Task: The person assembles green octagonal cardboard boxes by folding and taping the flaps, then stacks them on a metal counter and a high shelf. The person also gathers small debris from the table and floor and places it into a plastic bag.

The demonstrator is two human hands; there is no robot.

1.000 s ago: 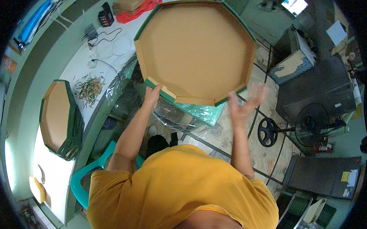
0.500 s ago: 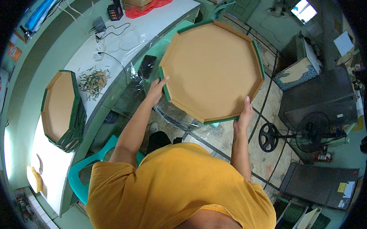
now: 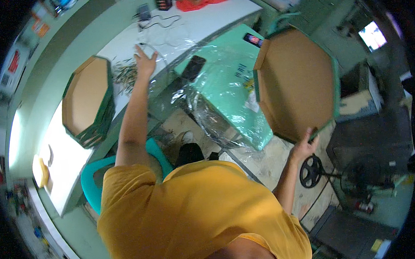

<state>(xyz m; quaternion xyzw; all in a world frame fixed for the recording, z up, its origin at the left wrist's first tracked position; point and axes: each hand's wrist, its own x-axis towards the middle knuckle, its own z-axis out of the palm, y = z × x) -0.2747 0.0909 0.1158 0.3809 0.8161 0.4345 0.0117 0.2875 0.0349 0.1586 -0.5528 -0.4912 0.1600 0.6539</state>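
Observation:
My right hand (image 3: pixel 304 148) grips the near edge of a large octagonal cardboard tray (image 3: pixel 298 79) with green outer sides, holding it up and tilted at the right. Stretched over the white counter, my left hand (image 3: pixel 145 62) has its fingers spread and holds nothing. It is just beside a scattered heap of small green and brown strips (image 3: pixel 125 76). Left of that heap stands a stack of similar octagonal trays (image 3: pixel 88 100), brown inside and green along the sides.
A green table (image 3: pixel 228 75) under clear plastic wrap bears a dark phone (image 3: pixel 193 68) and a second phone with a lit screen (image 3: pixel 253 40). A teal chair (image 3: pixel 91 178) is by the counter. At right stands a fan with a black round base (image 3: pixel 310 171). Cables and a charger (image 3: pixel 144 12) lie farther back.
My left hand has let go of the tray and moved over the counter near the strips. The tray has swung right and tilted in my right hand, uncovering the green table.

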